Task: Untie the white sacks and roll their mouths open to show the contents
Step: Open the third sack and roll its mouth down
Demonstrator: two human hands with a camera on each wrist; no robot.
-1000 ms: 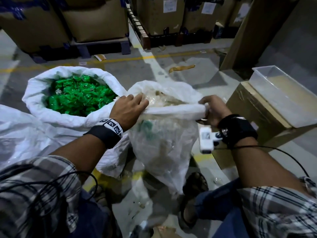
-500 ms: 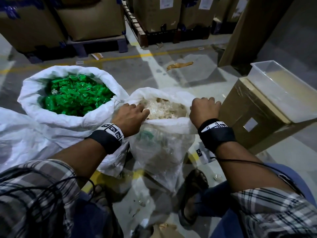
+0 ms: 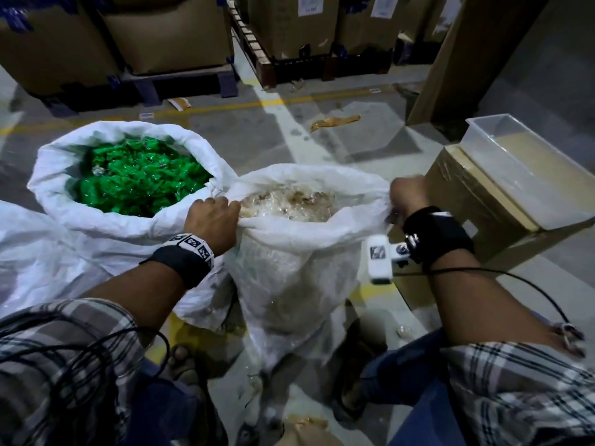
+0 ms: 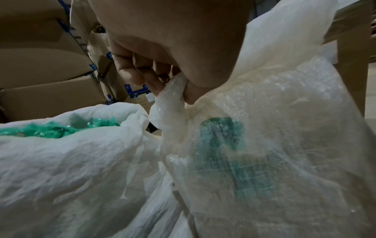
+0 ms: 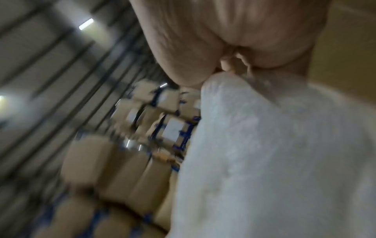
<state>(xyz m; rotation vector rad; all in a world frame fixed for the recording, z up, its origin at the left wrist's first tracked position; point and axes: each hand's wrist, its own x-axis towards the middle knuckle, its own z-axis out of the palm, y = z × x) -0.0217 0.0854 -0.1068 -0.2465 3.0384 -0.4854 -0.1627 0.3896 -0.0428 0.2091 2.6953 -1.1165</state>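
Two white woven sacks stand on the floor. The left sack (image 3: 106,226) has its mouth rolled wide and shows green wrapped pieces (image 3: 135,178). The near sack (image 3: 299,272) is open at the top, with pale clear-wrapped pieces (image 3: 289,201) inside. My left hand (image 3: 212,217) grips its left rim, the fabric bunched between thumb and fingers (image 4: 140,77). At the right rim my right hand (image 3: 407,196) curls round a fold of the sack (image 5: 264,128). A green print (image 4: 221,141) shows through the near sack's side.
A cardboard box (image 3: 476,194) with a clear plastic tub (image 3: 521,162) on top stands close on the right. Palleted cartons (image 3: 167,33) line the back. More white sacking (image 3: 32,252) lies at the left. My sandalled feet (image 3: 183,365) flank the sack's base.
My right hand shifted outward from the near rim to the sack's right side and turned, so its wrist camera now shows. The sack's mouth stands wider. My left hand stays on the left rim.
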